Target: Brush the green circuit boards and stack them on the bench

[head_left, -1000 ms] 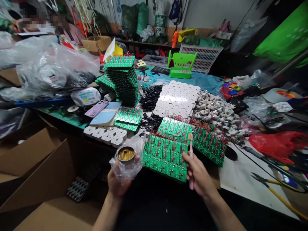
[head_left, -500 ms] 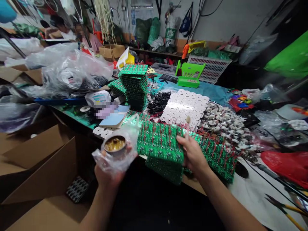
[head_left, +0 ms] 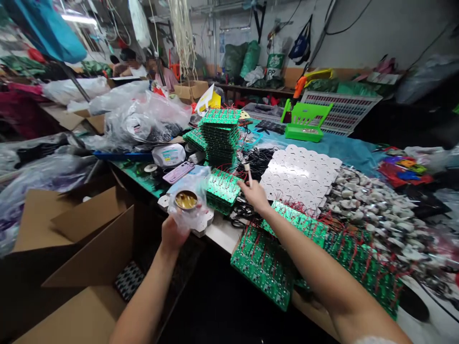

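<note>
My left hand [head_left: 174, 233] is closed round a small round tin [head_left: 186, 199] wrapped in a clear plastic bag [head_left: 179, 217]; yellowish-brown stuff shows inside it. A small brush [head_left: 249, 174] with a pale tip stands up from my right hand [head_left: 254, 195], which is closed on it. The same hand's fingertips are at the right edge of a green circuit board panel [head_left: 223, 185] with red wires, lying on more panels just right of the tin. Nearer me, other wired panels [head_left: 263, 267] lie along the table edge under my right forearm.
A tall stack of green panels [head_left: 220, 141] stands behind. White scalloped sheets [head_left: 301, 174] and a heap of small white parts [head_left: 366, 200] lie to the right. Open cardboard boxes [head_left: 89, 243] are at the lower left. A phone [head_left: 178, 172] lies beyond the tin. People [head_left: 134, 64] sit far back left.
My right hand has carried the panel away from me and left onto other panels, still with the brush. The view has swung left, and the tin stays in my left hand.
</note>
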A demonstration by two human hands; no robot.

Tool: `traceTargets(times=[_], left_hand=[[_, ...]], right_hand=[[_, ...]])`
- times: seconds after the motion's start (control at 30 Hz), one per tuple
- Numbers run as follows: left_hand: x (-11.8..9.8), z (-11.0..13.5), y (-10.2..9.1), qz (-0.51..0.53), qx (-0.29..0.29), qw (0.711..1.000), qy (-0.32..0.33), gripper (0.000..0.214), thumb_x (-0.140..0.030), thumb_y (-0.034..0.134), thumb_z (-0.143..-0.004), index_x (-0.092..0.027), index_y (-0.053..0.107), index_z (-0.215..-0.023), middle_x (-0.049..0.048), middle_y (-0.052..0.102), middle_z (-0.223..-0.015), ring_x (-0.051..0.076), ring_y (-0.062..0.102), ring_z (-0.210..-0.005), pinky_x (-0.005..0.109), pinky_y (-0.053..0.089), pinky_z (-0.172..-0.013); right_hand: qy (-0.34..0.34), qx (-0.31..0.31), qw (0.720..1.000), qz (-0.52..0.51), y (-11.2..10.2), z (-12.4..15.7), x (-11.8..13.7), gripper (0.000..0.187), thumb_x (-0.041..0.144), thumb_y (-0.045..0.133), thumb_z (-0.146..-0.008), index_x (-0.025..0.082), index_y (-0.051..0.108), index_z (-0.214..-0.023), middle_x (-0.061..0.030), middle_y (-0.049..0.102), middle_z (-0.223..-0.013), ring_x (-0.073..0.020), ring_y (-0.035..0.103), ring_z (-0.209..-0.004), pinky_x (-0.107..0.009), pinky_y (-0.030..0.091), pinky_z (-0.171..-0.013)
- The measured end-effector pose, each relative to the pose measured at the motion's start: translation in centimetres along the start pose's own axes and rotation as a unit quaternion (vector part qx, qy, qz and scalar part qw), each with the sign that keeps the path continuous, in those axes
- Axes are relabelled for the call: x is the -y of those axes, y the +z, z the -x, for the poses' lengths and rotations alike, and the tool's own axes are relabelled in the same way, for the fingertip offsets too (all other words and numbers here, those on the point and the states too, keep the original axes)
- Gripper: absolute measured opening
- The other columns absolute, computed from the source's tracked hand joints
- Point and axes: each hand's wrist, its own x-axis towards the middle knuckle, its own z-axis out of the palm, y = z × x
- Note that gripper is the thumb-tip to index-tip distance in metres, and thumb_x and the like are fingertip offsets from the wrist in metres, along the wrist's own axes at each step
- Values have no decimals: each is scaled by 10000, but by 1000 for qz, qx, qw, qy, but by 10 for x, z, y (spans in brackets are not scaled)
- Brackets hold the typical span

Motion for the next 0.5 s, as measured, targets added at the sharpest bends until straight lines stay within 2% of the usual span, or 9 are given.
traceTargets(times=[0.07, 0.13, 0.17, 0.2, 0.23, 0.3, 0.4, 0.5], left_hand=[[5, 28, -1, 12, 12, 999, -45, 478, -469, 782, -656, -198, 710, -1043, 160, 746, -992, 384, 716, -923, 556, 597, -804], [11, 52, 1, 19, 16, 995, -94, 516, -458, 797, -635, -204, 708, -1076, 162, 749, -986, 409, 717, -927, 581, 589, -815], [15, 62, 2, 15, 15, 994, -111, 533, -449, 802, -627, -199, 705, -1088, 167, 749, -988, 418, 718, -923, 585, 586, -821], [19, 70, 3, 10, 13, 992, -122, 548, -444, 808, -616, -193, 704, -1092, 172, 750, -986, 423, 721, -911, 584, 586, -821], [23, 78, 3, 4, 15, 991, -130, 562, -441, 814, -603, -185, 703, -1090, 176, 750, -981, 428, 723, -902, 579, 587, -821], [32, 92, 3, -1, 24, 990, -137, 579, -444, 818, -585, -175, 702, -1084, 178, 750, -966, 430, 724, -890, 564, 589, -823], [45, 108, 1, 1, 32, 988, -152, 553, -452, 801, -593, -160, 706, -1052, 173, 755, -925, 422, 730, -852, 547, 591, -823], [53, 121, -2, -5, 23, 985, -171, 558, -455, 773, -616, -155, 695, -1079, 171, 758, -935, 425, 730, -844, 582, 579, -839]], right_hand=[[-52, 1, 998, 22, -16, 21, 8, 218, 405, 592, -925, 210, 609, -829, -7, 583, -743, -171, 568, -783, -242, 390, -655], [-122, 64, 989, 47, -30, 54, 15, 194, 370, 556, -949, 221, 669, -897, -22, 631, -829, -171, 584, -844, -254, 405, -721], [-212, 148, 962, 92, -36, 74, 17, 222, 368, 521, -972, 219, 686, -963, -32, 647, -851, -173, 593, -833, -265, 413, -721], [-286, 204, 927, 130, -42, 93, 17, 257, 359, 478, -997, 224, 683, -1072, -40, 664, -880, -171, 604, -823, -271, 421, -715], [-333, 220, 902, 166, -47, 112, 17, 272, 346, 458, -1011, 218, 668, -1127, -49, 679, -915, -163, 610, -807, -269, 422, -698], [-404, 203, 853, 260, -56, 143, 13, 279, 317, 424, -1031, 208, 664, -1121, -45, 674, -851, -143, 581, -699, -262, 377, -607], [-459, 156, 793, 370, -66, 166, 6, 284, 285, 409, -1040, 211, 683, -1045, -17, 611, -697, -128, 488, -583, -281, 282, -535], [-475, 145, 772, 398, -72, 171, 0, 270, 256, 418, -1038, 209, 683, -1025, -15, 600, -696, -127, 469, -589, -289, 268, -546]])
